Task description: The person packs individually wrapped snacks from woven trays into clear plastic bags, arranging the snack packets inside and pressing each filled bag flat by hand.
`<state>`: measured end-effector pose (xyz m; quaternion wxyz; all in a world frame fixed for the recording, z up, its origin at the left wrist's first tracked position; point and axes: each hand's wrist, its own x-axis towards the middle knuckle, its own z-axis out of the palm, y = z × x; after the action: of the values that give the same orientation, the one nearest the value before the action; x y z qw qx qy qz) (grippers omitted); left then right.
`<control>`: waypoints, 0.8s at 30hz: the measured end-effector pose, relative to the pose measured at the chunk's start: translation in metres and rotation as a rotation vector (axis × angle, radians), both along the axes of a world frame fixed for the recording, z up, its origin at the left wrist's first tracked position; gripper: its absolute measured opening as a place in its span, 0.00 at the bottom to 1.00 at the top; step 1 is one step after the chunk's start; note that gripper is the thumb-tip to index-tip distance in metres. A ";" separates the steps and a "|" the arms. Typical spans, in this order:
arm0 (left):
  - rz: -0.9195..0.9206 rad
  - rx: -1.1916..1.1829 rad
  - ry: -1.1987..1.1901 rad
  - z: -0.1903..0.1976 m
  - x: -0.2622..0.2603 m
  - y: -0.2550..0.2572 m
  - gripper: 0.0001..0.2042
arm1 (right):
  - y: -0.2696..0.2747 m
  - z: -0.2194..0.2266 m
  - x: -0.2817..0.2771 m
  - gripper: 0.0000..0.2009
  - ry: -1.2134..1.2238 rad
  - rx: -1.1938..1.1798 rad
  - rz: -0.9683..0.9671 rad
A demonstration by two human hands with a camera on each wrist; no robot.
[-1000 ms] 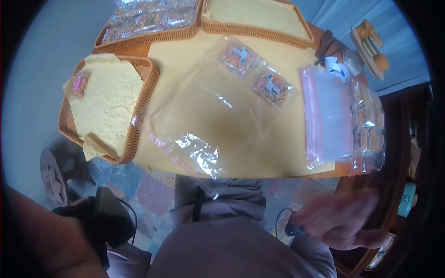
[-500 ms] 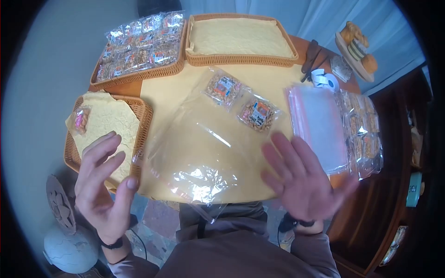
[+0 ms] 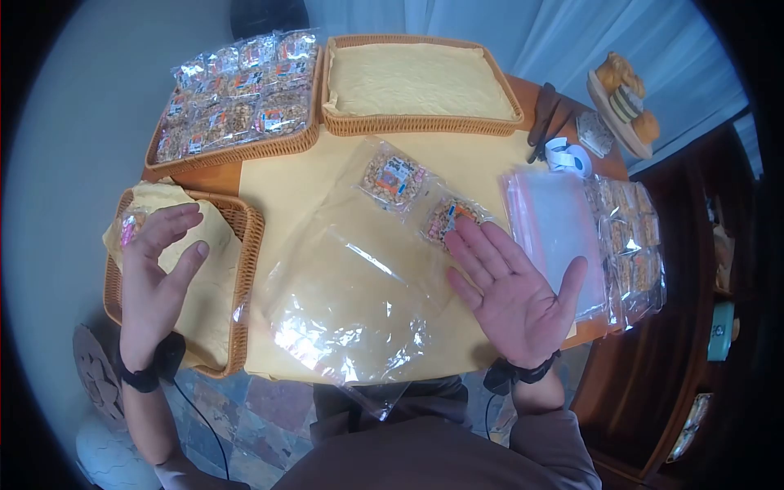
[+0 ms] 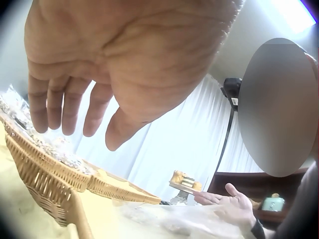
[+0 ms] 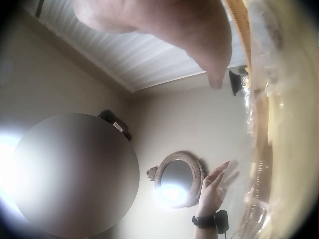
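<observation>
Hovering over the left basket (image 3: pixel 251 269) in the head view, the left hand (image 3: pixel 151 282) holds nothing, its fingers loosely bent and the thumb apart. I see the right hand (image 3: pixel 523 314) palm up and empty, four fingers nearly straight, thumb spread wide. One large clear bag (image 3: pixel 351 302) lies between the hands on the counter (image 3: pixel 220 175), with two snack packs at its far end, a farther one (image 3: pixel 393 180) and a nearer one (image 3: pixel 445 217). The right fingertips overlap the nearer one; I can't tell whether they touch. I count three baskets: the left one with one pack (image 3: pixel 131 227), the back-left one (image 3: pixel 245 153) with rows of packs, and the lined back-right one (image 3: pixel 425 124). Right of the clear bag are one pile of pink-edged bags (image 3: pixel 563 245), one white roll (image 3: pixel 567 157) and a batch of wrapped snacks (image 3: pixel 633 245) I can't count surely.

From the left wrist I get four left fingers pointing down, slightly parted, and the right hand beyond, palm up.

From the right wrist, part of the right hand fills the top; I can't read its fingers there. The left hand is raised beside one round mirror (image 5: pixel 177 174).
</observation>
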<state>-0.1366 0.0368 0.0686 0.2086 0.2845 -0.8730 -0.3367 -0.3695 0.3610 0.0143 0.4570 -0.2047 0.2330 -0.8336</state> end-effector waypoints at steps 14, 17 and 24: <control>0.132 -0.206 -0.013 -0.003 -0.048 -0.128 0.14 | -0.007 -0.020 -0.015 0.19 -0.341 0.196 -0.212; 0.103 -0.315 -0.106 -0.003 -0.067 -0.163 0.15 | 0.002 -0.029 -0.021 0.19 -0.305 0.175 -0.109; 0.194 -0.294 -0.264 -0.033 -0.124 -0.213 0.24 | 0.010 -0.037 -0.023 0.20 -0.409 0.247 -0.104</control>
<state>-0.2602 -0.1758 0.0352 0.1632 0.3754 -0.9010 -0.1437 -0.3921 0.3712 -0.0227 0.4729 0.0380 0.2457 -0.8453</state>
